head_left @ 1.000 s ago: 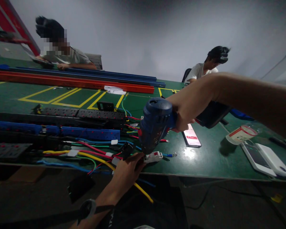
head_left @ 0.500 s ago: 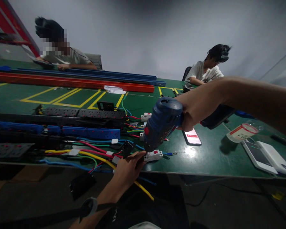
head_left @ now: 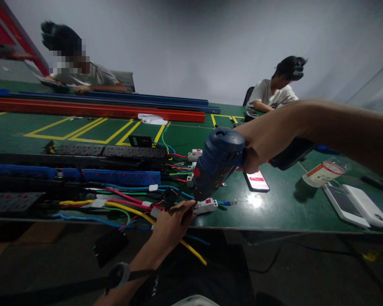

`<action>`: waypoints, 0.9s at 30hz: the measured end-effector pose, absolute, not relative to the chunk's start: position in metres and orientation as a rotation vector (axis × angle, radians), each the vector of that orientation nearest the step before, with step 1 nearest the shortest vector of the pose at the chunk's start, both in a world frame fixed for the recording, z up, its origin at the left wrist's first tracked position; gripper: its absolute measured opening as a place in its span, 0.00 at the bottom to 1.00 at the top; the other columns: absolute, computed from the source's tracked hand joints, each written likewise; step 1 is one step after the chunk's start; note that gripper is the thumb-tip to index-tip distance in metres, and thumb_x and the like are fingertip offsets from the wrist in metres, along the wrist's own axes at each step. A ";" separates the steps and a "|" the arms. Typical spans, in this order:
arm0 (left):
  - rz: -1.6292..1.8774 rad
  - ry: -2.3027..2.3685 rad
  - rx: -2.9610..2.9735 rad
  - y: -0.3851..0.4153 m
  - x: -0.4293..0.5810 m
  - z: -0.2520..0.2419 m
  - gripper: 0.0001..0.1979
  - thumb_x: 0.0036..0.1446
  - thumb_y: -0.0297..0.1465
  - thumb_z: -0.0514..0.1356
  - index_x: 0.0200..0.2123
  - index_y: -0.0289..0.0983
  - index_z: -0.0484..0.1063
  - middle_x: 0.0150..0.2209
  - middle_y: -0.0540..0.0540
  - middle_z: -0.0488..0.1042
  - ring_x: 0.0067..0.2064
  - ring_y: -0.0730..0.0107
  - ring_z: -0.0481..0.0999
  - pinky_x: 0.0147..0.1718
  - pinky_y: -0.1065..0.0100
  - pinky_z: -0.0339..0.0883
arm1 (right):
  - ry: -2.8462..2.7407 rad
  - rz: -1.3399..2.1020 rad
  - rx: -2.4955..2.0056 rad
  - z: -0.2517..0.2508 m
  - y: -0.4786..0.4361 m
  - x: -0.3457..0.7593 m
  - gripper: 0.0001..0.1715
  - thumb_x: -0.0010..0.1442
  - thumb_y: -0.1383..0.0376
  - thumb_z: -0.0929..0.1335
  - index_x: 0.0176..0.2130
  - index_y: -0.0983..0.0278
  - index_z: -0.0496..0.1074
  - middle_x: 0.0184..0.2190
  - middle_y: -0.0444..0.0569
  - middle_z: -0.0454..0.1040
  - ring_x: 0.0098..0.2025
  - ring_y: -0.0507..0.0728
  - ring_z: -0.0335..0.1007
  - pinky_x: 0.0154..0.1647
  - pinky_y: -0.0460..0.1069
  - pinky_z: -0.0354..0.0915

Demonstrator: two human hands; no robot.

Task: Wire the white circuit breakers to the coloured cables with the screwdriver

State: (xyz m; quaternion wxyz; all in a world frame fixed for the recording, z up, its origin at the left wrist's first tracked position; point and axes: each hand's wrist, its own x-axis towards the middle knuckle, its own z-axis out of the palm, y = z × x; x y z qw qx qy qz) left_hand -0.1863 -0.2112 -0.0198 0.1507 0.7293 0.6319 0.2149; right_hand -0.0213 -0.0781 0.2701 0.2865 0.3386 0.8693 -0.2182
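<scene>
My right hand is wrapped round the grip of a blue cordless drill. The drill points down, its tip at the left end of a white circuit breaker with a red switch. That breaker lies near the front edge of the table, pinched at the same end by the fingers of my left hand. A blue wire with a metal lug sticks out of its right end. Red, yellow and blue wires run left from beside my left hand. Where the drill tip meets the breaker is partly hidden.
Black and blue socket strips fill the left of the green table, with further white breakers behind. A phone, a plastic cup and white devices lie right. Two people sit across, behind orange and blue rails.
The camera view has shifted very slightly. Both hands, the drill and the breaker keep the same places relative to each other.
</scene>
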 end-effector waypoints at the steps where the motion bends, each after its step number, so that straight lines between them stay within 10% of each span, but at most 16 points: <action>1: 0.617 1.819 2.093 -0.211 -0.186 -0.020 0.16 0.63 0.31 0.57 0.54 0.43 0.72 0.51 0.45 0.78 0.46 0.61 0.80 0.41 0.66 0.71 | 2.299 -0.562 0.856 0.270 -0.078 -0.021 0.07 0.49 0.80 0.68 0.26 0.71 0.72 0.16 0.30 0.64 0.23 0.43 0.59 0.36 0.44 0.57; 27: 0.679 1.745 2.074 -0.212 -0.187 -0.023 0.17 0.65 0.31 0.56 0.56 0.44 0.70 0.54 0.46 0.76 0.51 0.61 0.78 0.45 0.65 0.70 | 2.274 -0.606 0.936 0.274 -0.084 -0.015 0.06 0.47 0.78 0.69 0.27 0.70 0.74 0.21 0.31 0.68 0.28 0.42 0.63 0.31 0.40 0.54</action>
